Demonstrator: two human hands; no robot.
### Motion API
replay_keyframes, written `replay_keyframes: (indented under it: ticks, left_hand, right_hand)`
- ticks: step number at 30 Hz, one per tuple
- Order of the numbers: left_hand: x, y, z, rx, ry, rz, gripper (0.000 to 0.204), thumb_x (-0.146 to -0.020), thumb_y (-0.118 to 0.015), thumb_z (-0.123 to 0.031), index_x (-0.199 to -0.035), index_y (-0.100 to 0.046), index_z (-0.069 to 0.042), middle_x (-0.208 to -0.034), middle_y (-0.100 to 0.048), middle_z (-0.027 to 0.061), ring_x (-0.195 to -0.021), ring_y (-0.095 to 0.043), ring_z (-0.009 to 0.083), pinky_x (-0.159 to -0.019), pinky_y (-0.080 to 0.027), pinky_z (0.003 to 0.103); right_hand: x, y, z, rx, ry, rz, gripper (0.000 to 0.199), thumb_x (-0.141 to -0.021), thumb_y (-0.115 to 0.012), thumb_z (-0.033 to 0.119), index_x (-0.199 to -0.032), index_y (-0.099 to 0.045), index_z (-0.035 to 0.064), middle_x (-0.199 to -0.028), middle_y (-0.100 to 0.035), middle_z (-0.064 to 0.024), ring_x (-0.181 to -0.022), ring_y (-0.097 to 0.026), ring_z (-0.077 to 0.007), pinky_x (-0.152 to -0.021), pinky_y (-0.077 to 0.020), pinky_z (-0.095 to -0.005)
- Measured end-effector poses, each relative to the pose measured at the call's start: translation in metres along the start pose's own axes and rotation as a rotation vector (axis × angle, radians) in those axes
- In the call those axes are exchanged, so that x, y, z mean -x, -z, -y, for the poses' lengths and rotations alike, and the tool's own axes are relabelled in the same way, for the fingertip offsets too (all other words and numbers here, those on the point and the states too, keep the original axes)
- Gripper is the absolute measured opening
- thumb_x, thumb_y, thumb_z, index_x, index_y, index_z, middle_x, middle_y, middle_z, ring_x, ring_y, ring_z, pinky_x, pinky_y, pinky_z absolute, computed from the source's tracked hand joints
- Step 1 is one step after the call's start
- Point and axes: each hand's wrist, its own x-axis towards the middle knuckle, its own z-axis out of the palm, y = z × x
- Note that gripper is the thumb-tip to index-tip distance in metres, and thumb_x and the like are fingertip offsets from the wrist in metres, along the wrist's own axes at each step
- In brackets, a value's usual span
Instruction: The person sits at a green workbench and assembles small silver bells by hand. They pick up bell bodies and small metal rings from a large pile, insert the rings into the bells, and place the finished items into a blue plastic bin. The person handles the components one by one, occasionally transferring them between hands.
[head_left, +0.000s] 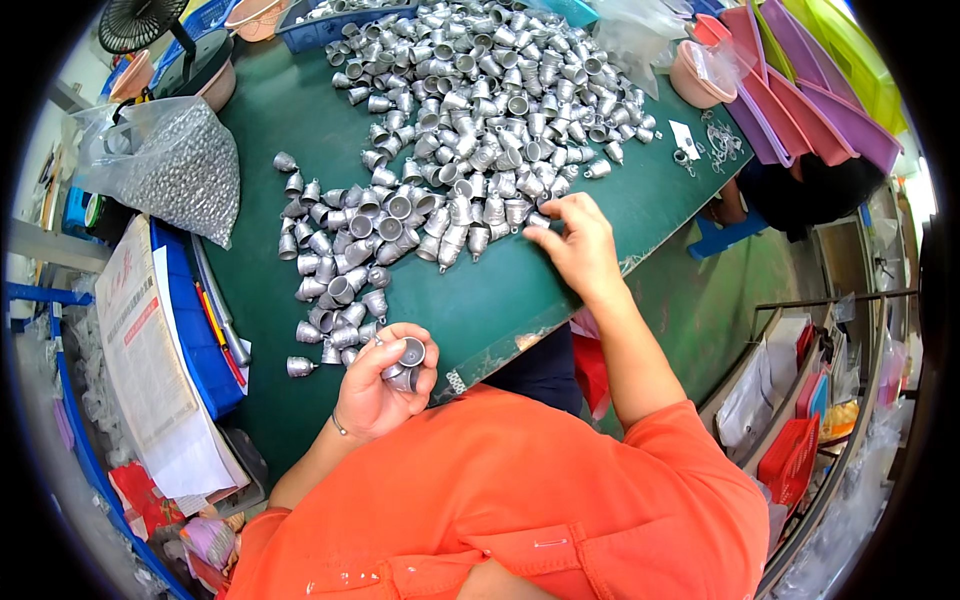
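Small grey metal bells [480,120], each cup-shaped with a loop on its end, lie heaped across a green table [285,110]. Near the table's front edge, my left hand [368,398] is closed around a couple of the bells [405,372], one with its hollow mouth facing up. At the right side of the heap, the thumb and fingers of my right hand [583,248] pinch another bell [538,220], partly hidden by the fingertips. A looser group of bells [340,285] spreads between my left hand and the main heap.
Left stands a clear bag [165,150] of small silvery pieces, beside a blue tray [190,300] with papers and pens. A pink bowl [700,75] and stacked coloured bins [800,100] sit far right. Another person's dark head [840,195] shows beyond the table's right edge.
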Motion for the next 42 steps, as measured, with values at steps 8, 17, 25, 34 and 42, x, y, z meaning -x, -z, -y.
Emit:
replay_keyframes:
  ticks: [8,17,25,34,42]
  left_hand:
    - [0.002,0.0,0.0,0.001,-0.014,-0.008,0.023,-0.09,-0.048,-0.02,-0.106,-0.053,-0.004,-0.091,-0.053,0.0139,-0.07,-0.056,0.0184,-0.045,-0.046,0.024]
    - [-0.002,0.001,0.001,-0.026,-0.012,0.031,0.023,-0.09,-0.048,-0.02,-0.106,-0.053,-0.004,-0.092,-0.053,0.0139,-0.071,-0.057,0.0182,-0.046,-0.046,0.024]
    - [-0.002,0.002,0.003,-0.039,0.079,0.058,0.041,-0.096,-0.037,-0.033,-0.123,-0.042,-0.002,-0.108,-0.053,0.0175,-0.094,-0.06,0.0272,-0.064,-0.055,0.034]
    - [-0.004,0.005,0.008,0.282,0.241,0.115,0.041,-0.096,-0.036,-0.036,-0.12,-0.045,-0.004,-0.111,-0.054,0.0197,-0.1,-0.059,0.0334,-0.062,-0.057,0.037]
    - [0.005,-0.001,0.007,0.16,0.153,0.093,0.025,-0.093,-0.046,-0.021,-0.11,-0.049,-0.002,-0.103,-0.056,0.0201,-0.082,-0.062,0.0242,-0.048,-0.053,0.026]
  right_hand:
    - [0.008,0.005,-0.002,-0.278,-0.08,0.078,0.028,-0.072,-0.071,0.008,-0.097,-0.058,0.0052,-0.095,-0.054,-0.0061,-0.08,-0.055,-0.0202,-0.066,-0.0476,-0.0311]
    - [0.027,-0.006,0.029,-2.071,-0.929,0.235,0.022,-0.095,-0.047,0.029,-0.103,-0.05,0.0089,-0.091,-0.051,-0.0093,-0.069,-0.047,-0.0168,-0.056,-0.0441,-0.0288]
    - [0.032,-0.012,0.052,-2.051,-0.712,0.419,0.038,-0.098,-0.033,0.04,-0.093,-0.05,0.0072,-0.07,-0.046,-0.0049,-0.06,-0.046,-0.0164,-0.048,-0.0387,-0.0281]
    - [0.02,-0.03,0.1,-0.469,0.365,0.205,0.01,-0.081,-0.057,0.0,-0.091,-0.058,0.0006,-0.092,-0.056,-0.0119,-0.085,-0.054,-0.027,-0.073,-0.044,-0.033]
    - [-0.028,-0.037,0.061,0.321,0.515,0.139,0.035,-0.066,-0.059,-0.001,-0.1,-0.061,0.0097,-0.104,-0.056,-0.0046,-0.101,-0.05,-0.0252,-0.084,-0.035,-0.0414]
